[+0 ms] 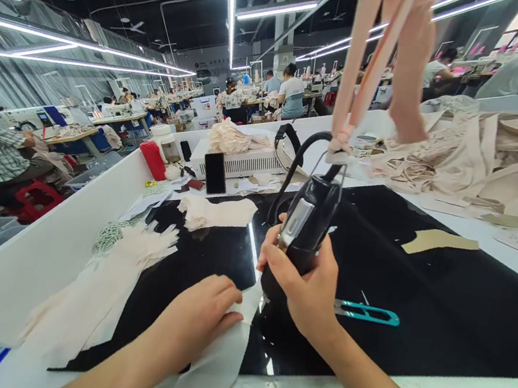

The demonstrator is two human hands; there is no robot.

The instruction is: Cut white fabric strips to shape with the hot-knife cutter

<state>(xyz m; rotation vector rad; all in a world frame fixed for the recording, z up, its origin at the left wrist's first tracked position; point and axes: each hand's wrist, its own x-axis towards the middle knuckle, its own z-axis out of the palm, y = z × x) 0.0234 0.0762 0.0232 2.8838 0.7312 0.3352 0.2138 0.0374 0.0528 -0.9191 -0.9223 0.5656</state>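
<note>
Firmly, right hand point(306, 285) grips black iron point(305, 227) — left hand point(200, 308) flattens fabric piece point(215, 356).

Your left hand point(199, 315) lay flat, palm down, fingers together and pointing right, forearm reaching in from the lower left. Your right hand point(304, 285) stood just beside it, fingers curled in a tight grip, wrist bent, forearm angling in from the lower right.
</note>
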